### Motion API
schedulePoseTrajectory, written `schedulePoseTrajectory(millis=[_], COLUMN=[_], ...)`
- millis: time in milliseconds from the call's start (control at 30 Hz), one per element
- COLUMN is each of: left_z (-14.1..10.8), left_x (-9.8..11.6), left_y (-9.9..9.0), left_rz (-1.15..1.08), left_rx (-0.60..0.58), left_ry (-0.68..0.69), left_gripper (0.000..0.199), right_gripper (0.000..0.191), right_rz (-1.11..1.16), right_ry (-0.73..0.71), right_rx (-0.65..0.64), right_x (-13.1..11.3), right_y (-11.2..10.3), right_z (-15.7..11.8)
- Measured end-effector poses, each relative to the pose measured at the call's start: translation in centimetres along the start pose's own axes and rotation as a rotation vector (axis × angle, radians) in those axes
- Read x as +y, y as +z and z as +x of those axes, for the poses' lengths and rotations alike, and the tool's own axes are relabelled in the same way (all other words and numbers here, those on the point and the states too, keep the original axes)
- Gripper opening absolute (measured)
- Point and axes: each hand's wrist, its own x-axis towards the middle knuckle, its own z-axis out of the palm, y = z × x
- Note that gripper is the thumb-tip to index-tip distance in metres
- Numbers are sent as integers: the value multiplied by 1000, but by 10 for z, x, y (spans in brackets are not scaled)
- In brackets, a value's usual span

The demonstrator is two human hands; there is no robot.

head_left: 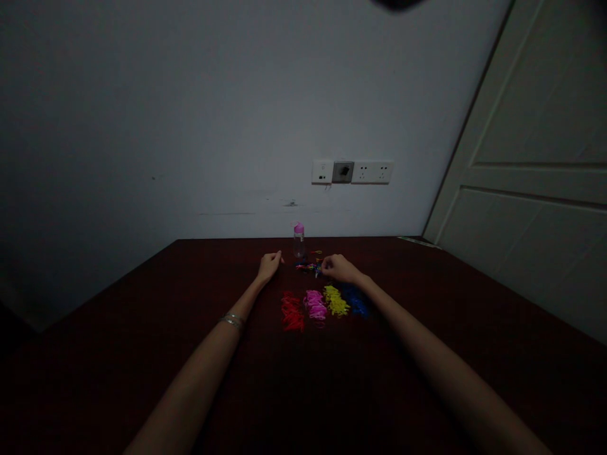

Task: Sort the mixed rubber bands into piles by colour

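Observation:
My right hand [339, 268] reaches over the right edge of a small mixed pile of coloured rubber bands [307, 267], its fingers pinched together there. Whatever lies between those fingertips is too small and dark to make out. My left hand [270, 265] rests on the table to the left of that pile, fingers curled in, with nothing seen in them. Nearer to me lie sorted heaps of bands in a row: red bands [292, 311], pink bands [315, 304], yellow bands [336, 301] and blue bands [356, 301], the last partly beside my right forearm.
A clear bottle with a pink cap [298, 240] stands behind the mixed pile. One loose yellow and red band [317, 252] lies to its right. The dark red table [190, 303] meets a wall with sockets [372, 172]; a pale door [531, 164] is at the right. The light is dim.

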Motion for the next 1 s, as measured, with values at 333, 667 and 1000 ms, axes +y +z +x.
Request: schedulePoseTrajectory(millis=[333, 667, 1000], left_z=[1, -10, -25], left_x=[1, 13, 52], left_y=[0, 1, 15], left_rz=[13, 159, 308], left_rx=[-4, -31, -385], left_ry=[20, 213, 303], left_gripper=[42, 27, 23], right_gripper=[20, 25, 28], right_rz=[400, 463, 526], right_ry=[216, 269, 286], right_rx=[-229, -234, 89], right_x=[90, 103, 107], right_y=[-52, -51, -22], right_z=[-47, -55, -45])
